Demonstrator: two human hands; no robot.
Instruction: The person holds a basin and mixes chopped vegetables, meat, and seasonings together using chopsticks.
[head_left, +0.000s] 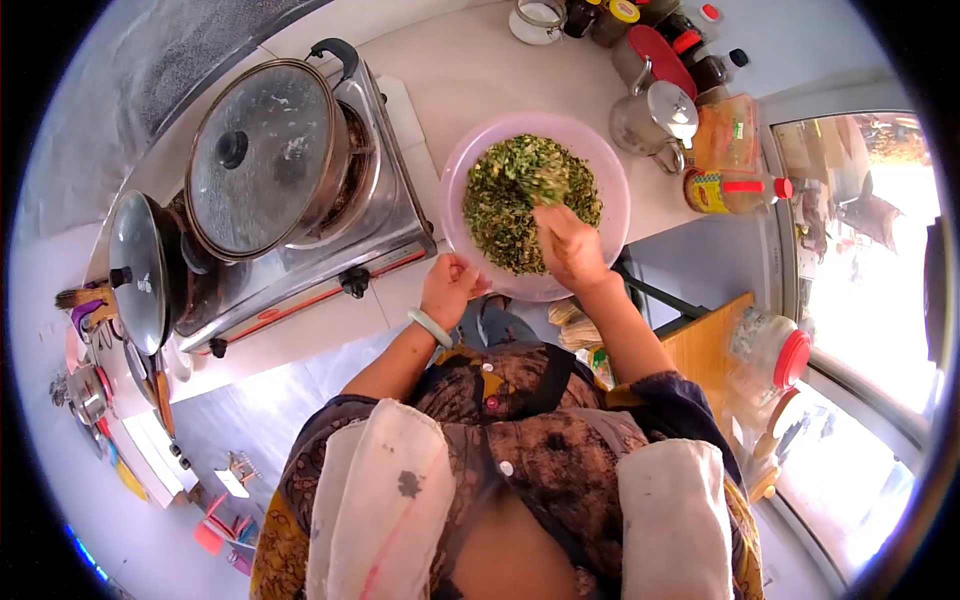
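Observation:
A wide pale pink bowl (618,225) stands on the counter, filled with a chopped green mixture (505,235). At the near left of its rim, my left hand (452,288) is closed with thumb and fingers on the edge; a pale bangle circles that wrist. Over the right part of the filling is my right hand (570,248), its fingers curled closed. Whatever it grips is hidden by the fingers and by motion blur. Some of the mixture just beyond the right fingertips is smeared by movement.
Left of the bowl is a gas stove (400,215) bearing a large lidded pan (265,190) and a smaller lidded pan (140,265). A metal kettle (650,120), a sauce bottle (735,192) and several jars line the right side. Lidded jars (770,345) stand near the window.

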